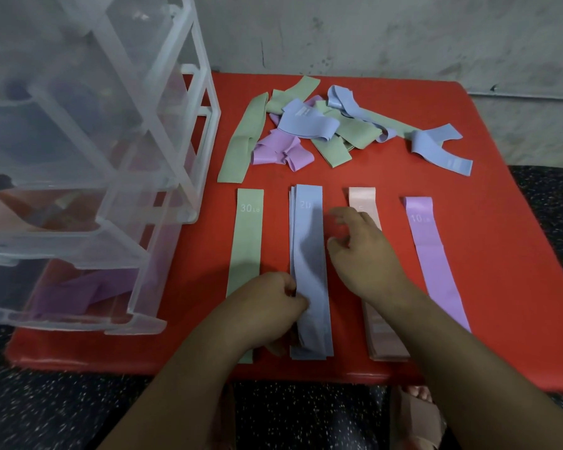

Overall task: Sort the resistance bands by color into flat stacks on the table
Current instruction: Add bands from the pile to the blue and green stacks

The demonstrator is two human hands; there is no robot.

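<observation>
Handling: I judge the bands thin, light and limp. They are soft elastic that sags and twists if lifted by one end, is not fragile, and probably clings a little to its own kind.
Where to hold: pinch a band at its short end or along a long edge, then draw it straight with the other hand so it lands flat.
Blue stack: several pale blue strips lie lengthwise between the two hands. The top one is marked "20" at its far end, and the left edges are slightly fanned.
Left hand: fingers curled, pinching the left long edge of the blue stack near its near end.
Right hand: fingers loosely spread, holding nothing, just right of the blue stack; whether it touches anything I cannot tell.
Pink stack: under the right hand and wrist, mostly hidden.
Green stack: just left of the left hand, marked "30 LB".
Purple stack: right of the right hand, apart from it, marked "10".
Loose pile: beyond both hands, tangled green, blue and purple bands not yet sorted.
Table: red, carrying everything.
Drawer unit: clear plastic, well left of the left hand.
</observation>
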